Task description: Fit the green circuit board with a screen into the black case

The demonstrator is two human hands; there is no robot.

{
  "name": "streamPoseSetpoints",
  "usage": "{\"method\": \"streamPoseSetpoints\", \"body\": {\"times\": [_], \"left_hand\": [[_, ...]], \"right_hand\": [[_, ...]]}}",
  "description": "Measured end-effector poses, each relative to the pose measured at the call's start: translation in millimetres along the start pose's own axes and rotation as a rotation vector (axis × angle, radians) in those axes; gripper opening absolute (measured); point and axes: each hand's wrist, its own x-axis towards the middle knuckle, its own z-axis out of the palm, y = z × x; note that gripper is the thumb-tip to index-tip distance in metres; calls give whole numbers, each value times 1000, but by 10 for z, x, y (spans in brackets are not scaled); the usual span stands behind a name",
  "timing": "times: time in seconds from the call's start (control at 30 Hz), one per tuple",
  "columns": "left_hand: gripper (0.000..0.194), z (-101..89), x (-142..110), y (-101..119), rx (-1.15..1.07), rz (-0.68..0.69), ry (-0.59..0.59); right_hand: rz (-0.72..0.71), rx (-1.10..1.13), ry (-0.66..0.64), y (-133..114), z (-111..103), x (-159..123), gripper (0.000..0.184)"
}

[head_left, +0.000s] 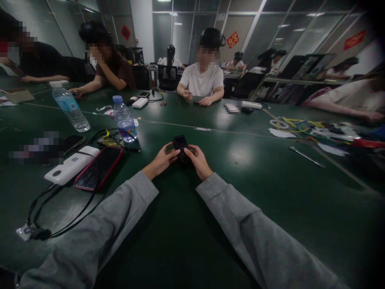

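Note:
Between my two hands is a small black box (180, 141) with its lid raised, just above or on the green table (180, 224). My left hand (162, 160) grips its left side, thumb at the front edge. On the other side my right hand (199, 161) holds it the same way, its thumb close to the left one. The lid's inner face looks dark and slightly shiny. What lies inside the box is too dark to make out. Grey sleeves cover both forearms.
Left of my hands lie a red-edged phone (99, 168), a white power bank (72, 164) and a black cord. Two water bottles (124, 120) stand behind them. To the right are a wrench (306, 156) and tangled cables (300, 125). Across the table sits a person in white (203, 80).

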Motion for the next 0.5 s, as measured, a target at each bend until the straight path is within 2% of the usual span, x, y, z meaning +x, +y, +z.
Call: {"method": "streamPoseSetpoints", "body": {"times": [0.23, 0.5], "left_hand": [[67, -3, 37, -42, 77, 55, 37], [74, 6, 24, -38, 81, 70, 60]], "right_hand": [[15, 30, 21, -36, 5, -12, 52], [55, 45, -34, -77, -15, -9, 52]]}}
